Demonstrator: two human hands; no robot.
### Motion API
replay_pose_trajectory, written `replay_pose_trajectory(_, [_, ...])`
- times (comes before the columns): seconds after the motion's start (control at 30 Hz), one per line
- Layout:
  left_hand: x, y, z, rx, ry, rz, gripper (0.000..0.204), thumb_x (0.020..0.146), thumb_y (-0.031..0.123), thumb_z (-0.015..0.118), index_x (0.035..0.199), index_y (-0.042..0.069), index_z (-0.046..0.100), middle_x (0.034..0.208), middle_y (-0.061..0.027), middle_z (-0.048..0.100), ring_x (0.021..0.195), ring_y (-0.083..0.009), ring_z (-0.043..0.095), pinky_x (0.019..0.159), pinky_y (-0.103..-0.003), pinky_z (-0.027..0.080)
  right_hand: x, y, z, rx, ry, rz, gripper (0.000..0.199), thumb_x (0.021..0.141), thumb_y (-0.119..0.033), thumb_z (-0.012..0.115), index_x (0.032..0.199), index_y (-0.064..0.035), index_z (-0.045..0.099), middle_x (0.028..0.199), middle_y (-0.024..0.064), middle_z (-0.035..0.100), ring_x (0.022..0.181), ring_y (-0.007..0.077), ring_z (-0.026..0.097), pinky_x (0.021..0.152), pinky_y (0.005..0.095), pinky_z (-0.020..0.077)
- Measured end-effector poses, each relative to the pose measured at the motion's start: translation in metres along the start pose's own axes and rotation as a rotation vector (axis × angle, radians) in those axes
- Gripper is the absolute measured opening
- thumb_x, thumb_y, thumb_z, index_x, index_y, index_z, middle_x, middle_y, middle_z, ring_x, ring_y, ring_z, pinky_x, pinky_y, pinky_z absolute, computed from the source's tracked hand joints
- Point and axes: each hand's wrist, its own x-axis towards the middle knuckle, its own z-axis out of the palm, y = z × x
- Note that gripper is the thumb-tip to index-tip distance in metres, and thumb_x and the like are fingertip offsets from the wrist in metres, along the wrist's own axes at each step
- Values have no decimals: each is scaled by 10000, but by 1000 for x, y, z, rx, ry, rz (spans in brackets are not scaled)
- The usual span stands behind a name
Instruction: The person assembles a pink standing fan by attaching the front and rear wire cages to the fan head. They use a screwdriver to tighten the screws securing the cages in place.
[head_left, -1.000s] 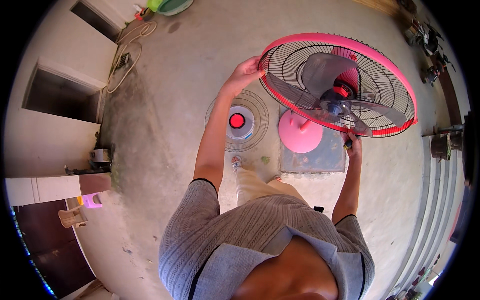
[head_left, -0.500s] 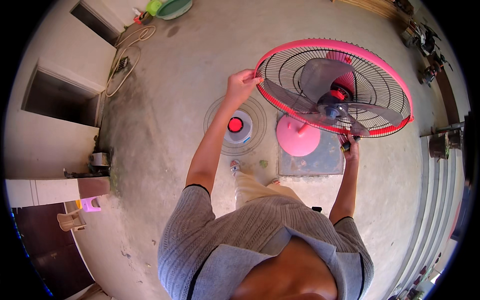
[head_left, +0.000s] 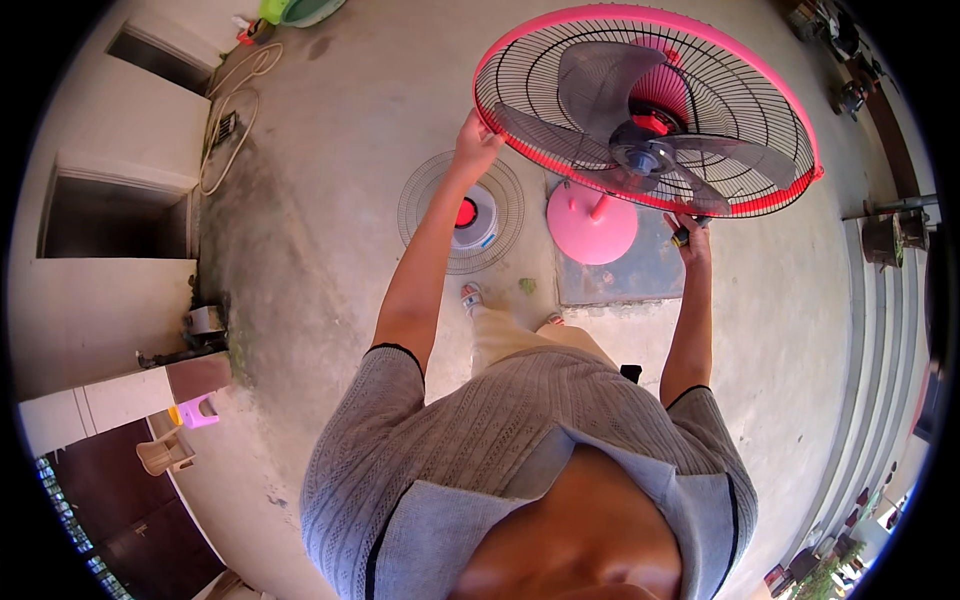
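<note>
Overall, floor: a grey concrete floor [head_left: 330, 250] lies under everything.
Fan: a big pedestal fan [head_left: 650, 110] with pink rim [head_left: 640, 15] and black wire cage is lifted above the floor, tilted, its grey blades [head_left: 600, 85] uncovered on the near side.
Base: the round pink base [head_left: 590, 225] stands on a dark square mat [head_left: 640, 275].
Loose grille: a round wire grille [head_left: 460, 212] with red centre lies flat on the floor, just beside the base.
Hose: a pale hose [head_left: 235, 110] is coiled near the wall, well apart.
Left hand: the left hand [head_left: 475, 140] grips the pink rim at its left edge.
Right hand: the right hand [head_left: 692, 240] is closed around a small dark tool [head_left: 682, 236], under the lower edge of the cage.
</note>
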Motion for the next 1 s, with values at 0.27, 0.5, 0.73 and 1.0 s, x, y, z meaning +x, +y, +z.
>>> replay_pose_trajectory(0.27, [-3,-32,13,-129,-11,-160,470,810,-124,548,1234,39,429,1125,-79,572,1029,-178,582,883,-317,505,-4,12,17,1,-45,-13,310,743,127,627,1003,-30,566,1010,76,626,943,210,621,964,463,492])
replay_pose_trajectory(0.5, [-19,-38,42,-290,-32,-317,379,862,-112,518,1198,36,424,1122,-82,578,1021,-182,591,883,-347,524,-6,31,28,52,15,77,293,744,132,618,974,-44,572,1044,96,636,1003,233,615,970,495,487])
replay_pose_trajectory(0.73, [-24,-57,53,-326,-33,-311,361,876,-120,473,1190,27,372,1107,-105,574,995,-187,600,875,-368,543,1,59,30,108,1,22,454,755,157,572,1154,-24,455,1163,159,535,1081,287,558,992,486,470])
replay_pose_trajectory(1.0, [-30,-60,67,-263,89,-236,312,881,-119,464,1160,1,393,1069,-99,588,944,-163,605,884,-374,534,-1,70,40,173,44,14,283,737,158,626,966,2,574,949,102,620,899,248,639,889,426,548])
